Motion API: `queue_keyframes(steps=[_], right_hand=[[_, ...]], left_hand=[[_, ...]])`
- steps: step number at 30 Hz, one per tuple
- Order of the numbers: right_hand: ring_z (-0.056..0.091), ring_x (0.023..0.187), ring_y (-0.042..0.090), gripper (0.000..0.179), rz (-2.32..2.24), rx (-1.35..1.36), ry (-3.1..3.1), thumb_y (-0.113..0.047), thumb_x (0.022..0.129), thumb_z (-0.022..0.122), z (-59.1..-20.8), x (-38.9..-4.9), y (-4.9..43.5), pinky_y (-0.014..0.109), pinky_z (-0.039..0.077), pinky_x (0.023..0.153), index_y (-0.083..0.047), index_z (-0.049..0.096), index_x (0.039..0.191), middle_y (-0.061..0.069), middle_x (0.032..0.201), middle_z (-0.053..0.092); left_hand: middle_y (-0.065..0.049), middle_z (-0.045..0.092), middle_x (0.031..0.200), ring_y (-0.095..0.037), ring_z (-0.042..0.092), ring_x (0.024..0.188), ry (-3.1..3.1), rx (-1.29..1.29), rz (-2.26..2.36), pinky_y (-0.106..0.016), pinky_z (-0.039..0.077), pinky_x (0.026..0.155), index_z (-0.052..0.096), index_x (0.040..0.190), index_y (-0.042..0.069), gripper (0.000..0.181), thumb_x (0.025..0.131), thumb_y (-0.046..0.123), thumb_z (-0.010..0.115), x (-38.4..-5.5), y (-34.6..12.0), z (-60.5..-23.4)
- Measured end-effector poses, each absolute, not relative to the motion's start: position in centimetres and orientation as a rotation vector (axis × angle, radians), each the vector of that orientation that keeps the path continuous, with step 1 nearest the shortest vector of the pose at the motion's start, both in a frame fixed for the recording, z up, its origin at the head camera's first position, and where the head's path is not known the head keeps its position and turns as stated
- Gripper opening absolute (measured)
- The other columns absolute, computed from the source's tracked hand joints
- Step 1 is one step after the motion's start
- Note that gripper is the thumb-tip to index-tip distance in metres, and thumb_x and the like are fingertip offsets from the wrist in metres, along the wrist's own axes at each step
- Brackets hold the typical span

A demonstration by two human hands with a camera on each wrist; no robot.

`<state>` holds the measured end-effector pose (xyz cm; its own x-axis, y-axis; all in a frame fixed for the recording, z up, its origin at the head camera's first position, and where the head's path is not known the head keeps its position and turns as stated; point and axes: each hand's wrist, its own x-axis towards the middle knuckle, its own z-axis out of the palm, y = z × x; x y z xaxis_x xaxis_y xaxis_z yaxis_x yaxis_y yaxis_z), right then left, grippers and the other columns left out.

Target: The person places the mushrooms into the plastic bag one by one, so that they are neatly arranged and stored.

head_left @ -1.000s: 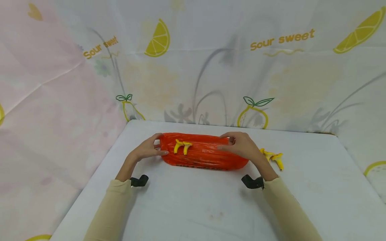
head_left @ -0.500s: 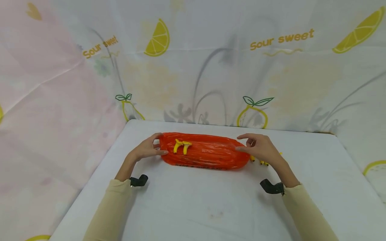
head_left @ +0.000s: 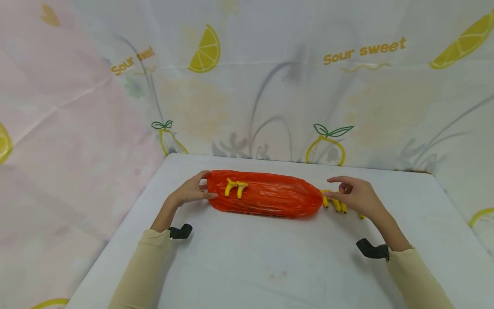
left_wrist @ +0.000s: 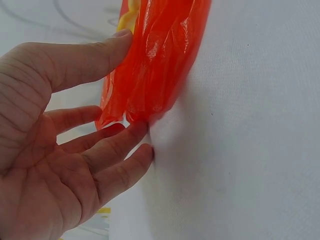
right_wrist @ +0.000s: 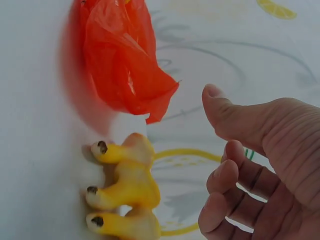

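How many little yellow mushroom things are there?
6 that I see: two yellow ones on the red plastic bundle, four more on the table to its right, partly behind the right hand. That hand may hide others.

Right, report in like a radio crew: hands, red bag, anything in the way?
Left hand touching left end of red bag. Right hand empty, near its right end. Possible obstacles: two yellow pieces on the bag, other pieces beside its right end.

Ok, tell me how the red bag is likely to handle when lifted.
The red bag will probably crumple or sag at its ends, where the thin film is creased and loose. Its glossy surface suggests it could be slippery. If tilted, it might shed the two yellow pieces lying on top.
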<state>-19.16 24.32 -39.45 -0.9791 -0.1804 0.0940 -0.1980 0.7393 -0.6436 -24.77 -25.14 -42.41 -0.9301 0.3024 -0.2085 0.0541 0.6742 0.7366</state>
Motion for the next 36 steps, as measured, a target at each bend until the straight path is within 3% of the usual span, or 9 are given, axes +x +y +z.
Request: queue_keyframes(steps=[10, 36], right_hand=[[0.047, 0.068, 0.02, 0.041, 1.038, 0.299, -2.921, -0.03, 0.086, 0.078, -40.0, -18.3, 26.8, 0.027, 0.034, 0.049, -0.006, 0.068, 0.117, 0.004, 0.076, 0.05], [0.042, 0.065, 0.017, 0.032, 0.832, 0.295, -3.013, -0.023, 0.083, 0.08, -41.8, -17.9, 30.8, 0.027, 0.029, 0.051, -0.003, 0.072, 0.107, 0.0, 0.073, 0.046]], left_hand=[[-0.018, 0.033, 0.154, -0.042, 0.041, 0.134, 2.584, 0.284, 1.107, -0.055, 0.043, 0.102, 0.027, 0.152, 0.009, 0.089, 0.084, 0.034, 0.077, -24.9, -25.1, -42.5], [-0.017, 0.032, 0.155, -0.042, 0.04, 0.136, 2.572, 0.251, 1.11, -0.056, 0.043, 0.102, 0.026, 0.153, 0.01, 0.089, 0.084, 0.032, 0.078, -24.9, -25.1, -42.5]])
